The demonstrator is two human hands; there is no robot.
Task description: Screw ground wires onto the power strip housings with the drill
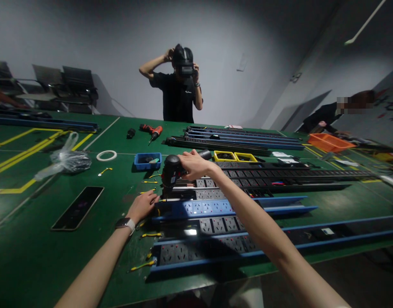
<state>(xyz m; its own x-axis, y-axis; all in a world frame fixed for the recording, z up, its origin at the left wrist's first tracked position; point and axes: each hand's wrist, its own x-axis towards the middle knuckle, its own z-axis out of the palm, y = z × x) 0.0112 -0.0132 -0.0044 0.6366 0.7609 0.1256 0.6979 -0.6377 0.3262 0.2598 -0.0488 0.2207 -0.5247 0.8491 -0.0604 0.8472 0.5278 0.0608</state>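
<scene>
My right hand (193, 165) is wrapped round the body of a black power drill (172, 171), which points down over the left ends of the socket strips. My left hand (143, 206), with a watch on its wrist, rests at the left end of a blue-edged socket strip (199, 208); its fingertips are close together, and whatever they pinch is too small to make out. Yellow-green wires (152, 235) stick out from the strip ends. Another blue strip (183, 253) lies nearest the table's front edge.
A phone (78, 208), a plastic bag (69, 158) and a white ring (106, 155) lie left. Behind are a blue bin (148, 161), yellow bins (234, 157) and a red drill (152, 131). One person stands across the table, another leans at the right.
</scene>
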